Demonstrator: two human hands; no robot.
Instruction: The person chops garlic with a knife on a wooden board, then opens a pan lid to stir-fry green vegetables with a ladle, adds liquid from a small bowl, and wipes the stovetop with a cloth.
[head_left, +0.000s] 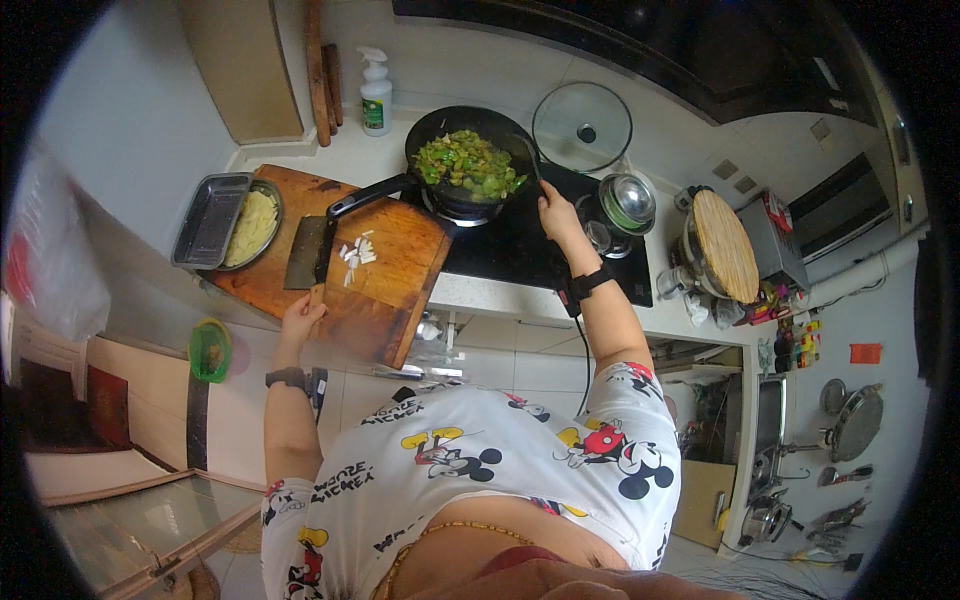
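Note:
My left hand holds the wooden handle of a cleaver, its dark blade lying over a wooden cutting board. Small white cut pieces lie on the board, right of the blade. My right hand is closed around the thin handle of a turner at the right rim of a black frying pan. Chopped green peppers fill the middle of the pan, which sits on a burner. The pan's black handle reaches left over the board.
A glass lid leans behind the black cooktop. Metal bowls stand at its right. A dish of pale slices and a black plastic tray rest at the board's left. A spray bottle stands behind.

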